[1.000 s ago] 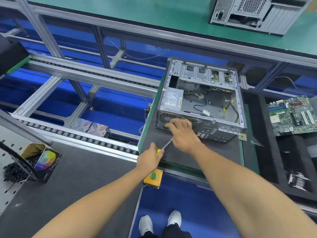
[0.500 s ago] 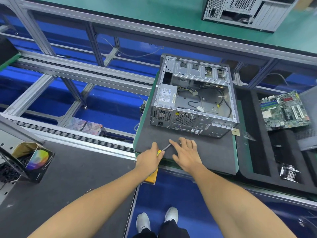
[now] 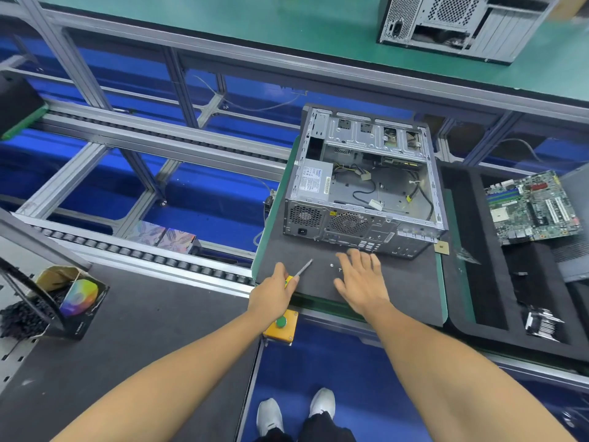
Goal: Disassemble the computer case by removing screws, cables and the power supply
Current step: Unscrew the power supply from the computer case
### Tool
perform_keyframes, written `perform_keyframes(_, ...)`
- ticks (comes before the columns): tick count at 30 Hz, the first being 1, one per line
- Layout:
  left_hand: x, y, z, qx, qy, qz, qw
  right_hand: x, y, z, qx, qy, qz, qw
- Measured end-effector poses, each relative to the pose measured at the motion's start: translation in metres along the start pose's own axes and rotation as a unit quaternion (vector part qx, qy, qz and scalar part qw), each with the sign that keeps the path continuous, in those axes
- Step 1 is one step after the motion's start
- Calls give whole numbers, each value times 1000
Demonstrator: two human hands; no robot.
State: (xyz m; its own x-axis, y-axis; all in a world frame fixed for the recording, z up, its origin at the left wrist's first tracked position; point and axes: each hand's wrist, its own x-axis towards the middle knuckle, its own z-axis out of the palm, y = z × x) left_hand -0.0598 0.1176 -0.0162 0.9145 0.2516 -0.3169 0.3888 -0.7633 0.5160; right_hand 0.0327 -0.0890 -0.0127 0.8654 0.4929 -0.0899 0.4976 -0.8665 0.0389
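Note:
An open grey computer case (image 3: 363, 186) lies on a dark mat (image 3: 408, 282), its rear panel facing me. The power supply (image 3: 314, 181) sits in its near-left corner, with loose cables (image 3: 366, 189) on the case floor. My left hand (image 3: 272, 295) grips a yellow-handled screwdriver (image 3: 301, 271), its tip pointing up and to the right over the mat. Fingers spread, my right hand (image 3: 361, 282) is flat over the mat just in front of the case. Two small screws (image 3: 335, 267) lie on the mat beside its fingers.
A motherboard (image 3: 532, 207) lies on black foam at the right. Another case (image 3: 459, 23) stands on the green bench at the back. A yellow box with a green button (image 3: 281, 325) is at the mat's near edge. A cardboard box of black parts (image 3: 60, 298) sits at the left.
My right hand drew back from the case's rear panel to the mat, and two screws now lie beside it. The left hand kept hold of the screwdriver.

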Motion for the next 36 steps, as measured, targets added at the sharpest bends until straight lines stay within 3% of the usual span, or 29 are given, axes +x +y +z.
perform_keyframes(5,8,14,-3,-22,2,-11,1000,37,-8,-36,6,184,-86,979)
perform_keyframes(11,18,36,0,-25,1,-38,999,79,-10,-79,15,220,-133,966)
perform_keyframes(15,26,44,4,-42,-13,-67,997,102,0,-100,78,158,-147,973)
perform_keyframes(20,31,46,9,-66,-20,-89,994,124,14,-108,60,34,-169,983)
perform_keyframes(36,35,46,16,-63,-2,-85,994,126,16,-108,99,31,-169,980)
